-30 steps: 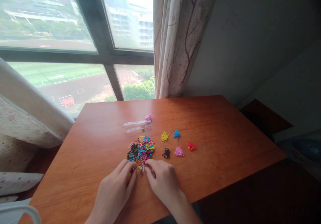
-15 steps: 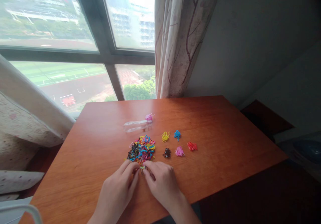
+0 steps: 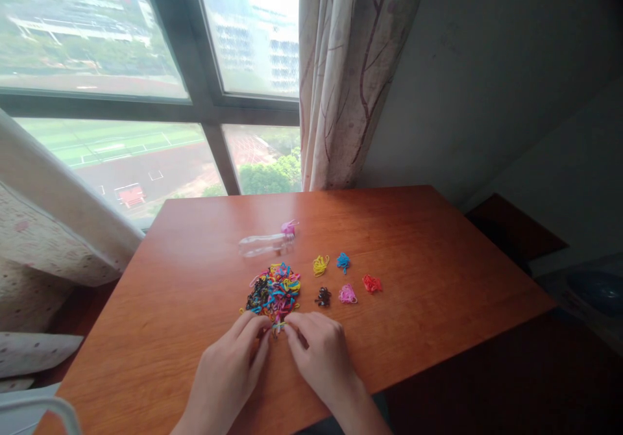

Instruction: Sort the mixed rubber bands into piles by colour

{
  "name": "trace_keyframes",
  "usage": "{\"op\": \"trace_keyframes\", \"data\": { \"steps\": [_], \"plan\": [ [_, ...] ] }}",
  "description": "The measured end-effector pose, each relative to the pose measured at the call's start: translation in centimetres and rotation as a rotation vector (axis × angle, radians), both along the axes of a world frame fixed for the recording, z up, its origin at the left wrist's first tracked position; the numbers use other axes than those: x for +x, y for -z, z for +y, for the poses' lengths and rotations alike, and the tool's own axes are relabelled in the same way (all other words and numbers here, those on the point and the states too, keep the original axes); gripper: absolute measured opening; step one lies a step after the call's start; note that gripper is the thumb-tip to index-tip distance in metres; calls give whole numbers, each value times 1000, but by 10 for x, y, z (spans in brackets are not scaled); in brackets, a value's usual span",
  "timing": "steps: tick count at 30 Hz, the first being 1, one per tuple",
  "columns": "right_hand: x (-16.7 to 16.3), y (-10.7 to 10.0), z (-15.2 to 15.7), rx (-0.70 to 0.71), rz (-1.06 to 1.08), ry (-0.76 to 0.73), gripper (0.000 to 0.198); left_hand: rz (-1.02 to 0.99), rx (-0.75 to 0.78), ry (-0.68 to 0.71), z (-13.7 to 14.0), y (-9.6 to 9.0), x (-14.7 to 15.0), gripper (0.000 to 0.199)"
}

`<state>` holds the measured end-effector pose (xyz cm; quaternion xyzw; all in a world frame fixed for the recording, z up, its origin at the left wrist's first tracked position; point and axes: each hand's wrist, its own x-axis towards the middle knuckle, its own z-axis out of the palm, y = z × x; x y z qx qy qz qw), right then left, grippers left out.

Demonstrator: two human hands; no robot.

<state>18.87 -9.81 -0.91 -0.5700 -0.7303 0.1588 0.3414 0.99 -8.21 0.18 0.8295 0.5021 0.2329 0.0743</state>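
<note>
No lettering, numbers or signs are readable.

Left grip (image 3: 228,359) near right grip (image 3: 320,347), both pinched

Single head-worn view. You are carrying the camera on your head, and it is looking forward and down across the table (image 3: 462,260) from your side of it. Your left fingers (image 3: 252,320) and right fingers (image 3: 300,322) are appearing below and left of frame centre, nearer the lens than the table's far edge. Beyond that edge, the view is taking in the window (image 3: 210,107) at upper left, the patterned curtain (image 3: 335,78) at top centre and the wall (image 3: 477,84) at upper right.
</note>
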Motion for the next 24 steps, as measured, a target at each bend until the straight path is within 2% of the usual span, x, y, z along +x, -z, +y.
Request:
{"op": "trace_keyframes", "data": {
  "steps": [7,10,13,17,24],
  "plan": [
    [12,-1,3,42,73,61,18,-24,-27,-16,0,3,-1,18],
    [25,-3,12,52,63,132,19,-27,-29,-21,0,5,-1,18],
    [42,-7,31,30,-36,251,16,-44,-21,-19,-1,6,-1,18],
    [56,-18,61,-80,-304,358,13,-64,-18,-21,-3,9,-1,16],
    [54,-22,80,-145,-431,388,15,-85,-24,-7,-4,11,-3,14]
  ]
}}
